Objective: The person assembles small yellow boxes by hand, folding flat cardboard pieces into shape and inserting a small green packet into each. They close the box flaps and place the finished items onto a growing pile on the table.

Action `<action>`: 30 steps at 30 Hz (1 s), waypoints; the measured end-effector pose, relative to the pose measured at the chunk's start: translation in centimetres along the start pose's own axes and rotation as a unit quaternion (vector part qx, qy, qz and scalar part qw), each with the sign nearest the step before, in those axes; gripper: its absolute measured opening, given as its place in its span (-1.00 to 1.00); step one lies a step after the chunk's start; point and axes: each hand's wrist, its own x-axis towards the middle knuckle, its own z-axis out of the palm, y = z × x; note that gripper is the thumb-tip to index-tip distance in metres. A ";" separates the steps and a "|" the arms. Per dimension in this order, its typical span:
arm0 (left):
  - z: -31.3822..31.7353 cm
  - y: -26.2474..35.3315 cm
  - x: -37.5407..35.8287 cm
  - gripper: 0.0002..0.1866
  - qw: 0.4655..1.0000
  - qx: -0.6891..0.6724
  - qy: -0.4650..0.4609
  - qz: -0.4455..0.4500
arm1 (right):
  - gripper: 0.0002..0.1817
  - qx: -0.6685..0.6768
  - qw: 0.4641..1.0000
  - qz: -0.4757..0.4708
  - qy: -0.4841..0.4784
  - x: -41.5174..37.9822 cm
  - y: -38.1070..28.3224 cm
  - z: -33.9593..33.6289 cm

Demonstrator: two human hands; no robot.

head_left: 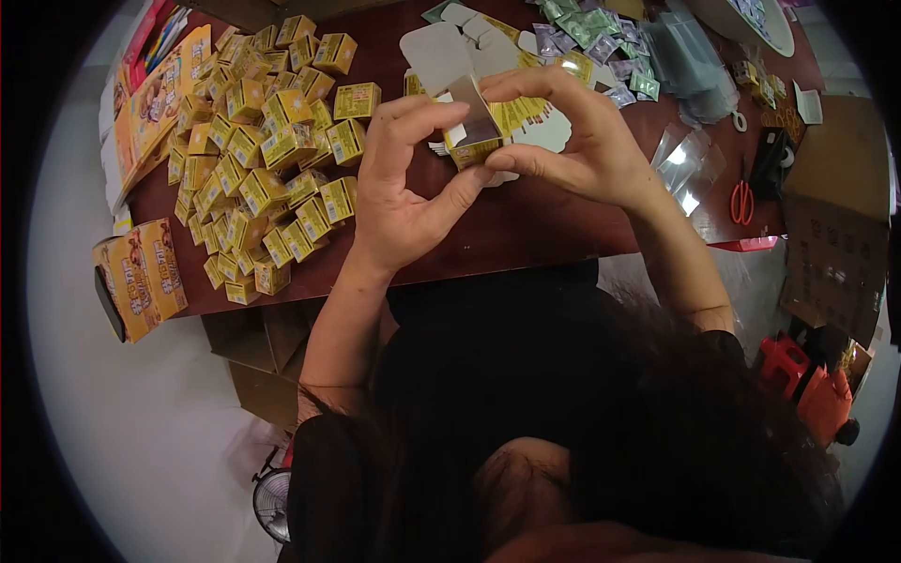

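Both hands pinch one small yellow carton (481, 131), its flap open.
Your left hand (399, 192) and right hand (577, 141) hold light, crushable card; grip its edges gently.

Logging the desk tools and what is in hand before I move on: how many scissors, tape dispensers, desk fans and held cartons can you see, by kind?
Small yellow carton, half folded, held by the left hand and the right hand: 1
Red-handled scissors: 1
Black tape dispenser: 1
Fan on the floor: 1
Total: 4
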 end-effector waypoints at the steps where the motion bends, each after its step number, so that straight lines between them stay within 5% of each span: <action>1: -0.2 0.0 -0.1 -0.46 1.000 0.016 -0.009 -0.018 | -0.42 0.032 0.999 0.005 0.005 0.0 0.1 0.1; 5: -0.5 0.8 0.6 -0.59 0.998 0.047 -0.027 -0.011 | -0.47 0.092 0.995 0.034 -0.033 0.6 -0.7 -0.2; 9: -0.7 1.5 0.8 -0.48 0.995 0.089 -0.054 0.004 | -0.48 0.058 0.996 -0.030 -0.063 0.8 0.4 -0.4; 11: 0.3 1.5 0.3 -0.32 0.986 -0.124 0.021 -0.104 | -0.52 0.040 0.999 -0.020 -0.004 0.7 0.4 0.0; 17: 0.1 1.8 1.0 -0.20 0.977 -0.156 0.026 -0.142 | -0.77 0.229 0.971 -0.008 0.066 1.2 0.0 1.6; 21: 0.0 1.8 1.0 -0.25 0.984 -0.113 -0.018 -0.137 | -0.84 0.110 0.993 -0.018 -0.030 2.1 -0.9 -0.2; 23: 0.2 1.7 1.0 -0.19 0.982 -0.132 -0.006 -0.135 | -0.86 0.253 0.954 0.162 0.004 2.4 -2.1 0.5; 30: -0.4 1.2 0.7 -0.18 0.992 -0.097 -0.023 -0.083 | -0.85 0.230 0.964 0.137 0.002 2.6 -0.8 0.7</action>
